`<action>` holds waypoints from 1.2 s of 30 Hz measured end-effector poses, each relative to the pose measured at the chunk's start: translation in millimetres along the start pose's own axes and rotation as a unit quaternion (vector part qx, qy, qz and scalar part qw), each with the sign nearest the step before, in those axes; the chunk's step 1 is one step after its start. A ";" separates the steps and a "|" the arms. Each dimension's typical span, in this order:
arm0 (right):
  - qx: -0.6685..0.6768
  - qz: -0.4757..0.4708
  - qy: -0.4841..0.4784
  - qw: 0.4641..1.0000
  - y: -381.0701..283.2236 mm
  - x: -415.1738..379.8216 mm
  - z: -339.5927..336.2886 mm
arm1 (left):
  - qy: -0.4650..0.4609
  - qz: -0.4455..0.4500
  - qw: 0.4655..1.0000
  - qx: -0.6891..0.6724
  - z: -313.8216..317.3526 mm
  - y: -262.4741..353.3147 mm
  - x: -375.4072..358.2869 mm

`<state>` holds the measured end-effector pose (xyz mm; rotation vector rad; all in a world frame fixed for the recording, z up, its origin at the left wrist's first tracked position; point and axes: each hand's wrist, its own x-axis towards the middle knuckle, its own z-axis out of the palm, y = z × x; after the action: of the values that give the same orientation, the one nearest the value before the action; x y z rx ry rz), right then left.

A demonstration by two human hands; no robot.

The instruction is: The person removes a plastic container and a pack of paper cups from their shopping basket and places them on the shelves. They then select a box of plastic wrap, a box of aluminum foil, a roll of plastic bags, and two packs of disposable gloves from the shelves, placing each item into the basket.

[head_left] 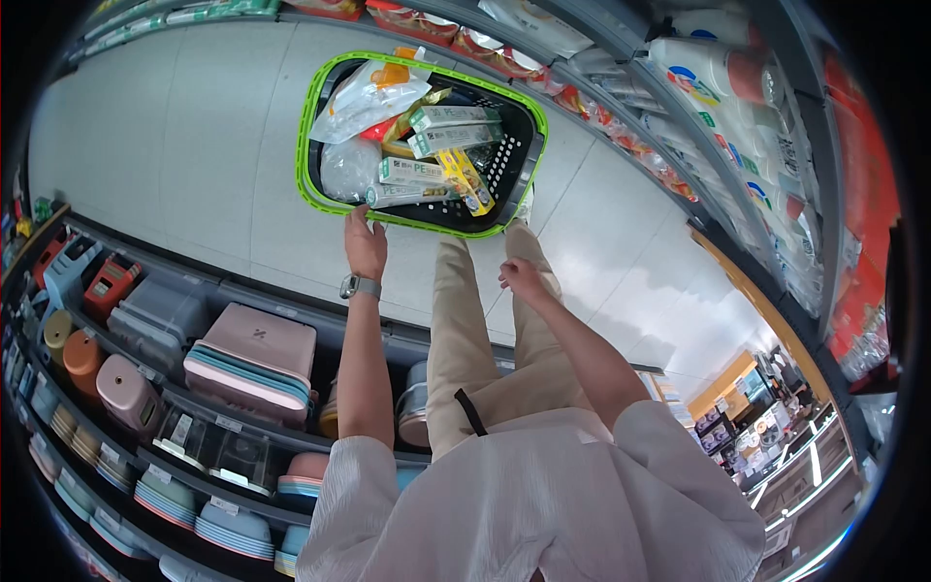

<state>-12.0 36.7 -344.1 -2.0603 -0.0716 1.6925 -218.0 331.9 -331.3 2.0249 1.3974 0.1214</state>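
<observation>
Two hands out over a shop aisle. Left hand [365, 244], w/ a watch [360, 286] on the wrist, has its grip closed on the near rim of the green-edged basket [312, 116]. Basket sits on the floor just ahead of that grip, full of long boxes [441, 136] & plastic bags [367, 97]. Right hand [520, 278] hangs loose beside it, grip open, holding nothing. Shelves w/ storage boxes [254, 359] on the left side.

boxes [441, 145] in basket [308, 126], shelves [175, 388] left
</observation>
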 end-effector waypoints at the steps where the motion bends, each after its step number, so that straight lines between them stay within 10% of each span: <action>1: 0.005 0.002 0.000 1.000 1.3 0.2 0.2 | -0.001 0.002 1.000 -0.002 -1.1 1.5 1.8; 36: 0.030 0.017 0.013 0.999 0.4 -9.2 -18.6 | -0.181 0.152 0.960 0.153 15.2 25.4 57.3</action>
<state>3.2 27.4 -333.5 -2.0501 0.0216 1.6666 -166.9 368.9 -344.9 2.3584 0.9126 -0.3389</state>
